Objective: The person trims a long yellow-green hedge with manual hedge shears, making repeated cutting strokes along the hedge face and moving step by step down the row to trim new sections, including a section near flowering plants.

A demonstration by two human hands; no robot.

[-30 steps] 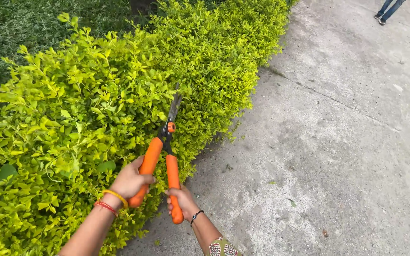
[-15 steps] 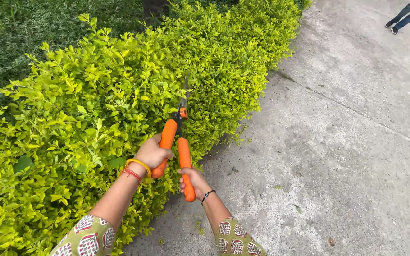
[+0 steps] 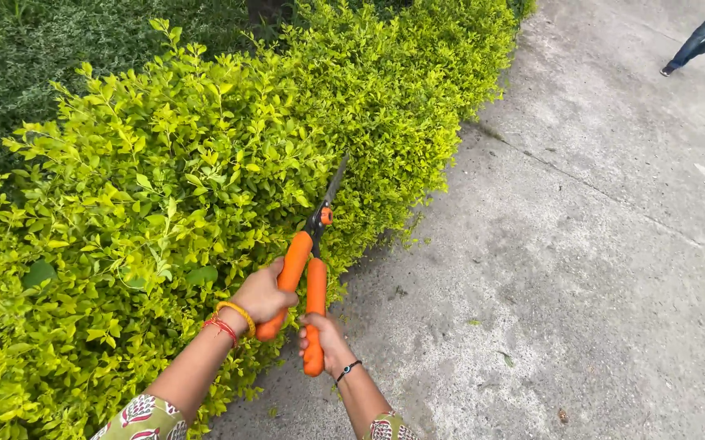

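Since the earlier frame both hands have slid lower in the frame and the shears now sit at centre, handles drawn nearly together and blades shut, tips poking into the hedge face. Left hand is wrapped tight around the left orange handle; right hand is closed on the right handle, lower down. Shears look stiff and moderately heavy, front-loaded by the steel blades, so a grip on the thick orange sleeves well back from the pivot seems best; the sleeves look grippy, not slick. Hedge twigs are soft and springy. Pavement fills the right of the frame, open for stepping; a passer-by's legs show at upper right, well apart.
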